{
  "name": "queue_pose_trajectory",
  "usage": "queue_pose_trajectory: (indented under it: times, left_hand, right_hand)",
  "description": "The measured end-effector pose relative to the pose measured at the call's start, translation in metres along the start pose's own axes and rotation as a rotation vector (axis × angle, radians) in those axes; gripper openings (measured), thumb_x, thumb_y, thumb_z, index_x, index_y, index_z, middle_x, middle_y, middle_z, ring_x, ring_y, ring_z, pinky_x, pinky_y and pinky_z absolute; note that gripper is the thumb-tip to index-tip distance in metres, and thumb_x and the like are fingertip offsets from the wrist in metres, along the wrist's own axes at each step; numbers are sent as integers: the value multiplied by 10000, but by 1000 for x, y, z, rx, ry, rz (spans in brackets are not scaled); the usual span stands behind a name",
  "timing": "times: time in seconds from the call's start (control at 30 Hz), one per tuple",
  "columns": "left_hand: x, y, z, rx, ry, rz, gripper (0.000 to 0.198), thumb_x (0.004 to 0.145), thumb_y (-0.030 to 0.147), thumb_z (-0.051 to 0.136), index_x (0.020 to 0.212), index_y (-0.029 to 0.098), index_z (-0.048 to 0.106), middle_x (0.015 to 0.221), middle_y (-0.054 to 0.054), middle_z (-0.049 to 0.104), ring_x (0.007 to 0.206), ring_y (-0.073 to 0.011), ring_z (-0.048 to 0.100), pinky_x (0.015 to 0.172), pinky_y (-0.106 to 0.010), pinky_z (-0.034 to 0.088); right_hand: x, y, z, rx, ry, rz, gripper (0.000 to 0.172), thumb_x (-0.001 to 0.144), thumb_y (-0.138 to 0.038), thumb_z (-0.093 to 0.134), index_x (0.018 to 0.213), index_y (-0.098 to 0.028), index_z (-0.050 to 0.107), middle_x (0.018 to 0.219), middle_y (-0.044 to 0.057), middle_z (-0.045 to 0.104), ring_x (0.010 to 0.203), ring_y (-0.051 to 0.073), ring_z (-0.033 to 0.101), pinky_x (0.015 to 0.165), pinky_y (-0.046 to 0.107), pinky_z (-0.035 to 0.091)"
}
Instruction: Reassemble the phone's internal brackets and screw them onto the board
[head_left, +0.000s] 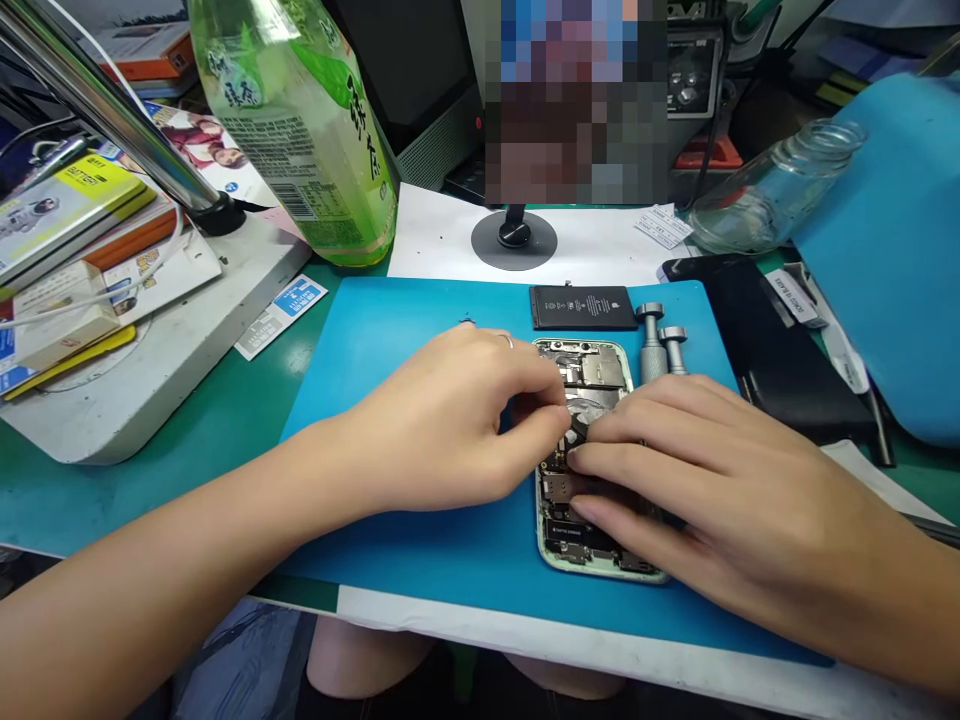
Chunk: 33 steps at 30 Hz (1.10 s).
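Observation:
An opened smartphone [559,530] with a pale green frame lies on a blue work mat [390,320], its inner parts bare. My left hand [450,425] reaches over the phone's left edge, thumb and index finger pinched at its middle. Whatever is between those fingertips is too small to make out. From the right, my right hand [697,480] lies over the phone, fingers stretched and apart, fingertips touching its inside. A small dark piece [578,427] shows between the two hands' fingertips. Above the phone is a black phone battery [583,308].
Two metal screwdrivers [652,350] stand right of the phone. Behind the mat are a green tea bottle [307,140], a round stand base [491,245] and a glass jar [772,195]. A lamp base [150,400] with stacked boxes is left; a black pouch [795,370] lies right.

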<state>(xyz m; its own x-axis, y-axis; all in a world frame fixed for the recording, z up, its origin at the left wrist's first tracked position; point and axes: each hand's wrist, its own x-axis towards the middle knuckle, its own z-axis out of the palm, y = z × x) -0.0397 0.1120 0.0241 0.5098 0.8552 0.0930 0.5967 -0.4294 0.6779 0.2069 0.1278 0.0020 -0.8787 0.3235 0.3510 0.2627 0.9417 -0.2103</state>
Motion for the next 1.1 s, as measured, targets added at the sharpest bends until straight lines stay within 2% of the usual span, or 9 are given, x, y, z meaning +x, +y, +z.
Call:
queue_pose_trajectory:
  times: [0.2,0.6,0.87,1.1]
  left_hand:
    - [-1,-2,2,63,48,48,211,974,168,602,794,183,711,754,17,715,740,-157,559,726,-354,352]
    - [-1,-2,3,82,69,80,217,988,159,607,803,175,721,751,20,706,742,-152,569,721,-358,354]
    - [-1,-2,3,94,67,79,224,982,158,611,787,197,712,736,14,694,712,-164,558,711,-357,343]
    - [-1,-3,3,93,71,91,213,990,150,618,806,186,720,745,23,691,714,-153,548,723,-359,348]
  right_hand:
    - [-3,3,0,3,-22,-64,209,1040,-208,655,1246,-192,691,1134,52,675,1060,185,566,872,343,438]
    - [-4,6,2,18,1,-140,200,1055,-159,598,1226,-134,698,1180,71,695,1153,217,597,976,384,491]
    - [-3,5,4,-10,15,-129,225,1032,-129,633,1251,-146,681,1212,72,702,1143,207,603,1010,384,505]
    - [-1,5,4,19,24,-144,224,1020,-136,651,1233,-112,716,1163,76,720,1123,209,624,1007,371,506]
